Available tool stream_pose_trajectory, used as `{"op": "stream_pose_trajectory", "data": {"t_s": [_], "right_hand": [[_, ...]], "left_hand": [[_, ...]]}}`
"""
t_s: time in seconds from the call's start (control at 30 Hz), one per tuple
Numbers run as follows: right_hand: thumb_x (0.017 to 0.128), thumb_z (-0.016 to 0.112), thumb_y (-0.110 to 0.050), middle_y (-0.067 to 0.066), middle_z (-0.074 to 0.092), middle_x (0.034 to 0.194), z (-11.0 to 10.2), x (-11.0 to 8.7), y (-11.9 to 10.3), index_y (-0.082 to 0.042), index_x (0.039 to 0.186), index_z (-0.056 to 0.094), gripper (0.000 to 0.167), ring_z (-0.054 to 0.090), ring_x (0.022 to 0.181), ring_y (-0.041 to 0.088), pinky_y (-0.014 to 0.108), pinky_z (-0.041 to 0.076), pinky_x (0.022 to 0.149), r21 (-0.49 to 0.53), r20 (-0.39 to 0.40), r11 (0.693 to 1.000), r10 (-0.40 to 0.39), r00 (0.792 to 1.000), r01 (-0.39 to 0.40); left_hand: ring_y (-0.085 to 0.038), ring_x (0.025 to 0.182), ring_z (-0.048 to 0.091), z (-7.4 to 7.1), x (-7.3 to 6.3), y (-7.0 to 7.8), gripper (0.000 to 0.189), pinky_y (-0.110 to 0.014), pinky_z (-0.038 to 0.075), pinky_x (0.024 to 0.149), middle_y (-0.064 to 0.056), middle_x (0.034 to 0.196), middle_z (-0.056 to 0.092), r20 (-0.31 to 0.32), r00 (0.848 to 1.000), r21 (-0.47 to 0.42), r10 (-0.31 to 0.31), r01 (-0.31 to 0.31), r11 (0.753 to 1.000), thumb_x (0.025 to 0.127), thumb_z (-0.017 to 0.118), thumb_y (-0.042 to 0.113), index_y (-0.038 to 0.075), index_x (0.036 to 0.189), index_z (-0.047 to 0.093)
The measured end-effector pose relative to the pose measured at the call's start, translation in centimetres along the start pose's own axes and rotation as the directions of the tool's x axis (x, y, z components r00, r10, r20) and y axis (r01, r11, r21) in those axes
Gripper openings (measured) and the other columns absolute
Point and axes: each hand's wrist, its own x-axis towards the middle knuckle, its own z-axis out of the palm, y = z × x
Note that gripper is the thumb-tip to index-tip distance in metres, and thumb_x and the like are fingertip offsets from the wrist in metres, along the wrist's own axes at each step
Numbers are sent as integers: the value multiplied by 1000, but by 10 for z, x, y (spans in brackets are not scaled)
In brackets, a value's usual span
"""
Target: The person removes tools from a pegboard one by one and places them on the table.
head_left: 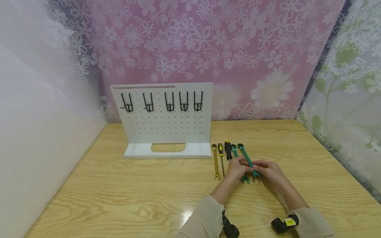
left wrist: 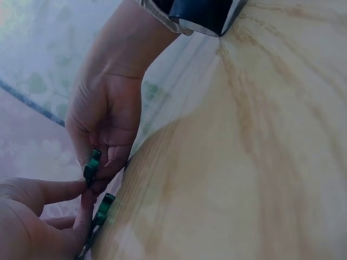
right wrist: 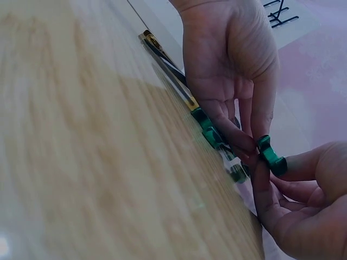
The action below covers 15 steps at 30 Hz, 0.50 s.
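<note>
In the head view a green wrench lies slanted, rightmost in a row of tools. My left hand reaches over a second green wrench and pinches the rightmost one near its open end. From the other side my right hand pinches the same end between thumb and fingers. The right wrist view shows the held open end raised above the tabletop, between both hands' fingertips. The other green wrench lies lower, on the table, in the left wrist view; its middle is hidden by my left hand in the head view.
Left of my hands lie a black-and-yellow screwdriver, a thinner screwdriver and a gold wrench. A white pegboard with several black hooks stands behind, on the wooden table. Patterned curtains hang around the table.
</note>
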Motion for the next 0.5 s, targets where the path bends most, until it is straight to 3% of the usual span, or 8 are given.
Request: {"op": "stream_pose_trajectory", "data": {"t_s": [0.17, 0.5], "right_hand": [[96, 51, -21, 25, 49, 124, 1, 0, 1, 12, 124, 49, 43, 48, 112, 32, 31, 45, 88, -18, -14, 1000, 14, 1000, -15], [96, 50, -16, 28, 51, 120, 3, 0, -1, 13, 124, 48, 40, 56, 101, 27, 32, 50, 79, -44, -26, 999, 8, 1000, -9]], "left_hand": [[-12, 69, 56, -1, -1, 1, 32, -24, 51, 66, -8, 78, 62, 0, 1000, 41, 19, -19, 999, 70, 70, -15, -4, 100, 65], [-16, 73, 61, 1, 0, 2, 39, -27, 53, 67, -6, 79, 62, 3, 1000, 109, 3, -3, 994, 73, 69, -14, -8, 111, 61]]}}
